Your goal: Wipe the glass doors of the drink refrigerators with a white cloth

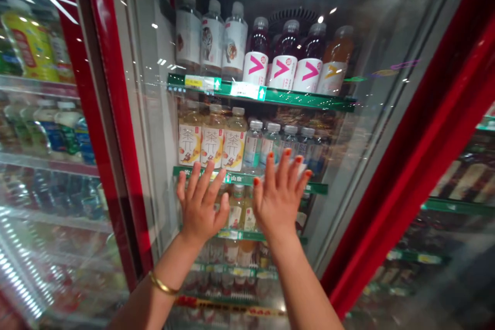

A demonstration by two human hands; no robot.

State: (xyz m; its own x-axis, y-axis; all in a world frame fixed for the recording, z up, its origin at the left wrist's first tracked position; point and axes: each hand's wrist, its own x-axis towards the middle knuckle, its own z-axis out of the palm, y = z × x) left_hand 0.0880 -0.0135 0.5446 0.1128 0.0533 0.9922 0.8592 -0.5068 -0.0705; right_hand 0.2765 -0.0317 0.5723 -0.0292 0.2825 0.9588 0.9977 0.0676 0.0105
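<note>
Both hands are raised before the glass door (371, 144) of a drinks cooler, palms toward it. My left hand (203, 206), with a gold bangle on the wrist, has its fingers spread below the bottles with white tea labels (212, 139). My right hand (279, 196), with orange-red nails, is spread too and partly covers small clear bottles (253, 147) on the same shelf. Neither hand holds anything. Whether the palms touch the glass cannot be made out.
Purple drink bottles (284, 62) and tiger-label bottles (234, 41) stand on the upper shelf. Red door frames (410, 165) flank the glass. Another cooler at the left holds yellow bottles (29, 44). More stocked shelves show at the right.
</note>
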